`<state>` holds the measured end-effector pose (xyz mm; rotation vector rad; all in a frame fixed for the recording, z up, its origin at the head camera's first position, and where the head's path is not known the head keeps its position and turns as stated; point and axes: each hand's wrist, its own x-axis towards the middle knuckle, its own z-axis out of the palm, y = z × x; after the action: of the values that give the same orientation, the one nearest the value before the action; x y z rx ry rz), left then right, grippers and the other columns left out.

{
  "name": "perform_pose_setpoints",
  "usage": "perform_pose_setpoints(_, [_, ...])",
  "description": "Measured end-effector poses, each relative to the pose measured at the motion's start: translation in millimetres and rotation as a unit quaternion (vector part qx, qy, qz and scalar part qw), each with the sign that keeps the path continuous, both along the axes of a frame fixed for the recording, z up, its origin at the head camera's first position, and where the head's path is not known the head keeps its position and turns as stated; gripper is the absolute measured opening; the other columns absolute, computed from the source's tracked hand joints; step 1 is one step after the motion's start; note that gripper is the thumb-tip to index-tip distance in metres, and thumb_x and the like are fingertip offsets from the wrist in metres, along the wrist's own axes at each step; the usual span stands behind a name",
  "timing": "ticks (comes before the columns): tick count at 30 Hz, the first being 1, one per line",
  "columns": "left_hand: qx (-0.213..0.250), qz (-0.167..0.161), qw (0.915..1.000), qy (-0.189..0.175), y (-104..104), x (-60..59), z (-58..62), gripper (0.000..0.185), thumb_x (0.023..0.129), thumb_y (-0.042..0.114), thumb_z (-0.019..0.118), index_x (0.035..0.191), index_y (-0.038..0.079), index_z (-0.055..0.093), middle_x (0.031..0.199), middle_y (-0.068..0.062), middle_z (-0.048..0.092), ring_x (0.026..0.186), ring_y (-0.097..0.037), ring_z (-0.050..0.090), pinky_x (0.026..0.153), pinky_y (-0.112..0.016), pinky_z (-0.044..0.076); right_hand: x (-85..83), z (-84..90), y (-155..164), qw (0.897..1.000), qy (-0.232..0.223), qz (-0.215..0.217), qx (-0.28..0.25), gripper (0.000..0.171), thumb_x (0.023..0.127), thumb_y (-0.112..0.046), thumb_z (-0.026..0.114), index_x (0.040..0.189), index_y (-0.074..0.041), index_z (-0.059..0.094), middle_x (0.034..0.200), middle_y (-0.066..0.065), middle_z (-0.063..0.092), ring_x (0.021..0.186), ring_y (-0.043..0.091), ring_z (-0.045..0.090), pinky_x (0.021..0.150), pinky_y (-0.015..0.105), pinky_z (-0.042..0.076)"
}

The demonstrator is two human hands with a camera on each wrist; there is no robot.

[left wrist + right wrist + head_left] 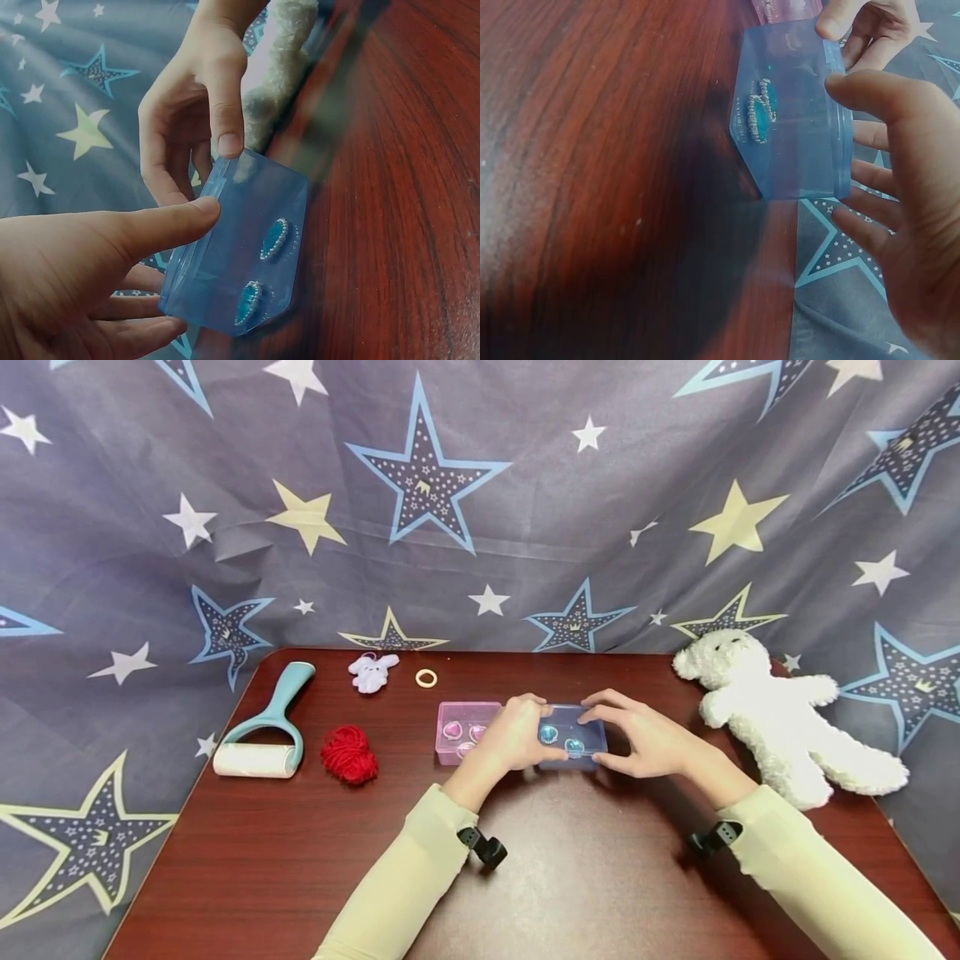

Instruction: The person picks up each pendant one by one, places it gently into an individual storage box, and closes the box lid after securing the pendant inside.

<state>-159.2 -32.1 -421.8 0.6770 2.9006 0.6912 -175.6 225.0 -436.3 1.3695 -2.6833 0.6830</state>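
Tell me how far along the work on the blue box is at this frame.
Already done: the pink box sits on the table with pink gems inside. In hand: the left hand and right hand both grip the blue box, thumbs on its top edge; blue gems show through its wall. Left: whether its lid is seated cannot be told, and the hands have not let go.
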Motion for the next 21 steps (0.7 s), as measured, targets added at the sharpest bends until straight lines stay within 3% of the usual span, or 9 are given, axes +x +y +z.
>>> perform_pose_setpoints(14, [0.004,0.013,0.9999,0.004,2.3,2.5,-1.9,0.072,0.079,0.043,0.095,0.136,0.004,0.073,0.145,-0.016,0.067,0.134,-0.032,0.066,0.115,-0.041,0.053,-0.2,2.2,-1.1,1.0,-0.016,-0.004,0.019,0.048,0.086,-0.026,0.085,0.13,-0.015,0.07,0.148,0.014,0.06,0.134,0.026,0.061,0.108,0.048,0.054])
perform_pose_setpoints(21, [0.005,-0.002,0.9997,0.025,2.1,3.7,-2.2,0.07,0.082,0.045,0.09,0.135,0.003,0.073,0.142,-0.015,0.07,0.134,-0.029,0.065,0.111,-0.038,0.055,-2.2,2.8,-1.4,1.0,-0.018,0.001,0.019,0.047,0.085,-0.027,0.087,0.129,-0.017,0.071,0.145,0.013,0.061,0.132,0.025,0.062,0.107,0.048,0.055])
